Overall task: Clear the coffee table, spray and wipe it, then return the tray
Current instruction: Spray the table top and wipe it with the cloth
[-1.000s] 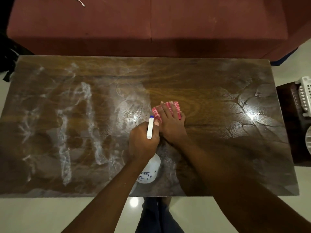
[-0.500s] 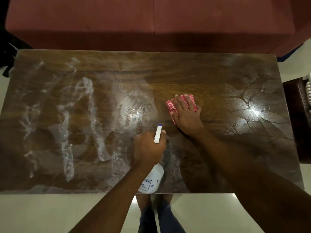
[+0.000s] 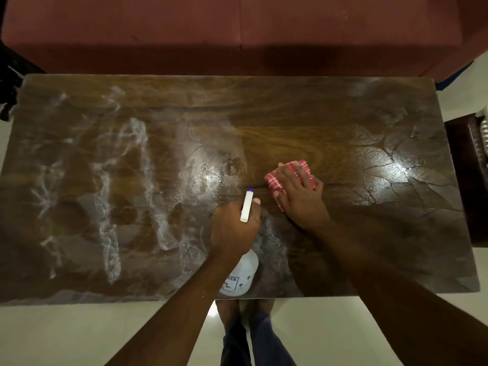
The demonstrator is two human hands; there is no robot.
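The right hand point(image 3: 298, 192) presses flat, fingers spread, on a folded red cloth point(image 3: 274, 182) near the middle of the bench point(image 3: 396, 233); no closed grip, just a palm holding it down. It has slid rightward over the last second, leaving bare wood grain behind it, so wiping is under way. The left hand point(image 3: 233, 228) is in a closed grip around a white spray bottle point(image 3: 241, 276), nozzle forward, just left of the cloth. White streaks cover the bench's left half, likely unwiped. The tray is not clearly in view; a red sofa point(image 3: 237, 30) stands beyond.
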